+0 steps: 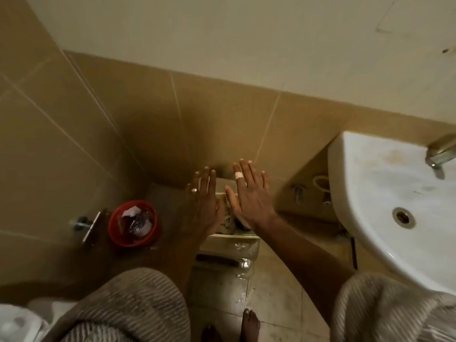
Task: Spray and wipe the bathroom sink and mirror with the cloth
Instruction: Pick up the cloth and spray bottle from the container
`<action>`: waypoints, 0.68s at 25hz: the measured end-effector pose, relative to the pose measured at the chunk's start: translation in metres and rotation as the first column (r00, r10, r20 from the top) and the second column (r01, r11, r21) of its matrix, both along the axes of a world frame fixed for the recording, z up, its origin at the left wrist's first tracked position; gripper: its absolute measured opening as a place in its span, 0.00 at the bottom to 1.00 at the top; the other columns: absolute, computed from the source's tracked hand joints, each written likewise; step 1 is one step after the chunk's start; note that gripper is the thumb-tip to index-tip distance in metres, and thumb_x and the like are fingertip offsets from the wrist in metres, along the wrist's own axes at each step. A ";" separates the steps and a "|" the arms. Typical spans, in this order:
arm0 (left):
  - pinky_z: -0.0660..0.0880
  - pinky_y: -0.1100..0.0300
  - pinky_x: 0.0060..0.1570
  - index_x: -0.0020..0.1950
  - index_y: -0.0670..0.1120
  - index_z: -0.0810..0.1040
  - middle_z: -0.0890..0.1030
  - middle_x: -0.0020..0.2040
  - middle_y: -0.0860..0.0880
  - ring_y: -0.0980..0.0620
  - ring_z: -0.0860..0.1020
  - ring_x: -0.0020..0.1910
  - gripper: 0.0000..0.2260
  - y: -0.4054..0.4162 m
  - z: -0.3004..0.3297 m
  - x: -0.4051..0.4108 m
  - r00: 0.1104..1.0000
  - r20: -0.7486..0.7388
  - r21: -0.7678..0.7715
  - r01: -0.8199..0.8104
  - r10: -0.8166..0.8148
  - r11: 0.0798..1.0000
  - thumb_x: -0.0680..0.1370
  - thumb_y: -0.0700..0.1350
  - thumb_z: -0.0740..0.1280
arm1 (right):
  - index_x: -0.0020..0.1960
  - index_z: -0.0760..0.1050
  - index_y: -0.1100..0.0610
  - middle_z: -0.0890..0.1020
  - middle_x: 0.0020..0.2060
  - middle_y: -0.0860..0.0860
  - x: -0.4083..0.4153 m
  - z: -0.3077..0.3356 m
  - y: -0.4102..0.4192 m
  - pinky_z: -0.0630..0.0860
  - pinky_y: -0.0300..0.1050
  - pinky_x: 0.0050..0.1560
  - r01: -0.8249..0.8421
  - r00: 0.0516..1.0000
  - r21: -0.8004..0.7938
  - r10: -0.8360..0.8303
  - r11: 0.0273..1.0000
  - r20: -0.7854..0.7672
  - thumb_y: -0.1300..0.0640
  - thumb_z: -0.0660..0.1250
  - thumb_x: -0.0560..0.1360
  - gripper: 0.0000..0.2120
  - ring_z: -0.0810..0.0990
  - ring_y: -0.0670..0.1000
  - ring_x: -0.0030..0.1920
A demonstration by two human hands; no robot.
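Observation:
Both my hands are stretched out flat in front of me, fingers spread, holding nothing. My left hand (206,201) wears a ring; my right hand (250,193) has a pale plaster on one finger. They hover over a pale container (230,236) on the floor with crumpled material inside, partly hidden by the hands. The white sink (385,193) hangs at the right with its drain (403,217) and a metal tap (440,153). No cloth, spray bottle or mirror is clearly visible.
A red bin (133,223) with rubbish stands on the floor at the left, beside a metal wall fitting (86,224). Tan tiled walls meet in the corner ahead. Pipes (320,186) run under the sink. A white toilet edge (17,322) shows bottom left. My bare foot (250,324) stands on wet floor tiles.

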State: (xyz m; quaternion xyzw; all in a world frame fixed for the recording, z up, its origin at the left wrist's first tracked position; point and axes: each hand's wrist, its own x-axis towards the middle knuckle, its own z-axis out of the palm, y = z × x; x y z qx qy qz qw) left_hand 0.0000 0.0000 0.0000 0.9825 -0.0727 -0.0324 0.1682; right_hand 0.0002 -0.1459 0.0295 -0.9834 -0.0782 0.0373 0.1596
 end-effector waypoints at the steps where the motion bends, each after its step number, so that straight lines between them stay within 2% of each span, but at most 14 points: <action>1: 0.51 0.43 0.77 0.81 0.46 0.47 0.47 0.82 0.45 0.44 0.46 0.80 0.32 -0.004 -0.012 -0.001 0.999 -0.046 -0.005 -0.015 0.015 1.000 0.80 0.59 0.44 | 0.86 0.51 0.57 0.51 0.87 0.56 -0.004 -0.012 -0.001 0.45 0.62 0.85 0.013 0.999 -0.002 -0.013 1.000 -0.035 0.40 0.45 0.86 0.34 0.46 0.55 0.87; 3: 0.52 0.44 0.76 0.81 0.46 0.49 0.48 0.82 0.45 0.43 0.48 0.80 0.30 -0.013 -0.052 0.002 0.991 -0.132 0.014 -0.012 0.014 1.000 0.81 0.56 0.47 | 0.85 0.57 0.59 0.56 0.86 0.57 -0.007 -0.050 -0.004 0.49 0.63 0.84 0.040 0.997 0.007 -0.040 0.999 -0.072 0.40 0.43 0.84 0.36 0.50 0.57 0.86; 5: 0.58 0.44 0.74 0.80 0.44 0.55 0.53 0.81 0.43 0.41 0.54 0.79 0.28 -0.018 -0.087 -0.002 0.986 -0.164 0.033 0.001 0.004 0.999 0.82 0.55 0.48 | 0.80 0.67 0.62 0.65 0.83 0.60 -0.016 -0.088 -0.007 0.60 0.67 0.81 0.055 0.996 0.025 -0.053 0.998 -0.071 0.41 0.47 0.83 0.34 0.60 0.60 0.84; 7: 0.63 0.44 0.71 0.78 0.42 0.60 0.58 0.80 0.41 0.38 0.60 0.77 0.32 -0.021 -0.114 0.000 0.980 -0.195 0.027 0.034 -0.028 0.999 0.79 0.58 0.42 | 0.76 0.73 0.63 0.72 0.79 0.62 -0.018 -0.116 -0.013 0.67 0.68 0.76 0.067 0.997 0.087 -0.064 0.994 -0.034 0.45 0.53 0.83 0.30 0.68 0.63 0.80; 9: 0.66 0.45 0.69 0.78 0.42 0.60 0.59 0.79 0.39 0.37 0.63 0.75 0.36 -0.024 -0.136 0.004 0.958 -0.281 0.004 0.065 -0.061 0.998 0.76 0.60 0.41 | 0.75 0.73 0.63 0.74 0.76 0.63 -0.021 -0.131 -0.027 0.71 0.68 0.72 0.131 0.991 0.146 -0.132 0.981 0.002 0.47 0.57 0.83 0.27 0.73 0.64 0.76; 11: 0.70 0.45 0.65 0.78 0.45 0.61 0.60 0.78 0.38 0.36 0.64 0.74 0.32 -0.027 -0.156 0.009 0.946 -0.313 0.100 0.124 -0.087 0.987 0.79 0.60 0.45 | 0.77 0.69 0.62 0.73 0.74 0.63 -0.025 -0.144 -0.044 0.74 0.67 0.67 0.244 0.965 0.241 -0.260 0.939 0.036 0.49 0.59 0.82 0.27 0.73 0.64 0.72; 13: 0.72 0.45 0.61 0.78 0.47 0.62 0.62 0.76 0.37 0.36 0.65 0.72 0.32 -0.033 -0.167 0.016 0.938 -0.337 0.219 0.165 -0.084 0.962 0.79 0.62 0.45 | 0.80 0.65 0.61 0.70 0.74 0.63 -0.026 -0.150 -0.056 0.75 0.66 0.67 0.258 0.953 0.333 -0.295 0.907 0.065 0.49 0.61 0.81 0.30 0.72 0.63 0.71; 15: 0.73 0.42 0.58 0.73 0.43 0.69 0.70 0.70 0.36 0.34 0.72 0.65 0.33 -0.040 -0.167 0.021 0.940 -0.340 0.246 0.118 -0.028 0.962 0.75 0.64 0.56 | 0.81 0.62 0.60 0.70 0.74 0.64 -0.022 -0.155 -0.057 0.76 0.64 0.68 0.161 0.975 0.354 -0.205 0.921 0.089 0.55 0.64 0.79 0.31 0.71 0.64 0.72; 17: 0.77 0.40 0.52 0.64 0.41 0.77 0.77 0.61 0.35 0.33 0.78 0.55 0.32 -0.049 -0.167 0.021 0.930 -0.367 0.260 0.123 -0.020 0.958 0.69 0.62 0.71 | 0.80 0.60 0.57 0.70 0.73 0.67 -0.013 -0.156 -0.049 0.77 0.64 0.67 0.100 0.985 0.332 -0.141 0.938 0.103 0.62 0.62 0.78 0.31 0.71 0.66 0.72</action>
